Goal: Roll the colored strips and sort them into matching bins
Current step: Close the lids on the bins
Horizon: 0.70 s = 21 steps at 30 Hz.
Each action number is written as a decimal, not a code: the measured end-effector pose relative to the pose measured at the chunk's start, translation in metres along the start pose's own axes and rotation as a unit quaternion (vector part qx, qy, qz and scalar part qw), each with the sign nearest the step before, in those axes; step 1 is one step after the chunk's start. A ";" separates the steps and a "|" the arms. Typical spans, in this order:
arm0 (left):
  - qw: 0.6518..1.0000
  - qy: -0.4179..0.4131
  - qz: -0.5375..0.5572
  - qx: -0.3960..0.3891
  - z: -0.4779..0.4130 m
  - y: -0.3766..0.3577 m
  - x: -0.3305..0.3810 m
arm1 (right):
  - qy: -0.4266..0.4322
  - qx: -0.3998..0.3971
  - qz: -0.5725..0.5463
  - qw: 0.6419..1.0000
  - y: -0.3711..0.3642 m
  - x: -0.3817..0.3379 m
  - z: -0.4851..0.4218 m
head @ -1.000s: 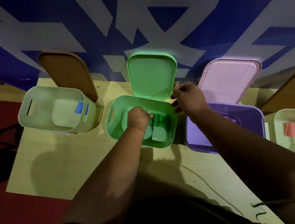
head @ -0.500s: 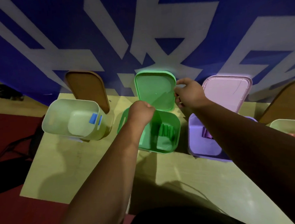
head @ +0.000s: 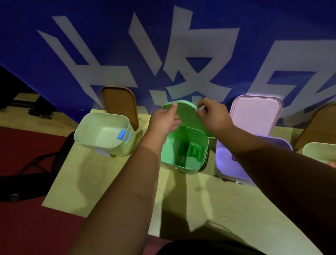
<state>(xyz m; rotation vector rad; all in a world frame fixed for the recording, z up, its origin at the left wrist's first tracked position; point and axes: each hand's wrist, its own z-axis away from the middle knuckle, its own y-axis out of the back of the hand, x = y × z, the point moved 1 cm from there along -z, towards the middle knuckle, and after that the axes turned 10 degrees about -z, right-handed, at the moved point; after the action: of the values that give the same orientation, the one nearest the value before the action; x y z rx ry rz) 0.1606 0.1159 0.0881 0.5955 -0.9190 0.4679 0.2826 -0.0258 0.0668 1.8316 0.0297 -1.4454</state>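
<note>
Left hand (head: 164, 119) and right hand (head: 213, 115) grip 1 green lid (head: 187, 115).

Dim, soft, wide-angle view.
Forearm shadows fall across the yellowish table (head: 111, 180); edges bend and darken, detail slightly blurred.

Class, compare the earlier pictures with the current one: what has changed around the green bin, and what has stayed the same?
The left hand came up out of the green bin and took the left edge of the green lid. The right hand still holds the lid's right edge, and the lid now tips forward over the bin. The green rolls stay inside. The cream bin and purple bin remain open.
</note>
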 end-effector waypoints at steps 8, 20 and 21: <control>0.986 0.031 0.153 0.065 0.031 -0.013 0.001 | 0.174 -0.035 0.036 0.984 0.015 -0.018 0.039; 0.972 0.052 0.192 0.125 0.050 0.024 -0.030 | -0.061 0.042 0.010 0.997 0.027 -0.005 0.068; 0.972 0.054 0.192 0.123 0.048 0.027 -0.037 | -0.079 0.036 -0.022 0.996 0.024 -0.006 0.070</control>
<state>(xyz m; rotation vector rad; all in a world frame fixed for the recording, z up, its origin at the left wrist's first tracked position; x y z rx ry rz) 0.0963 0.0999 0.0871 0.6099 -0.8796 0.9633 0.2347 -0.0807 0.0820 1.7775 -0.0631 -1.6380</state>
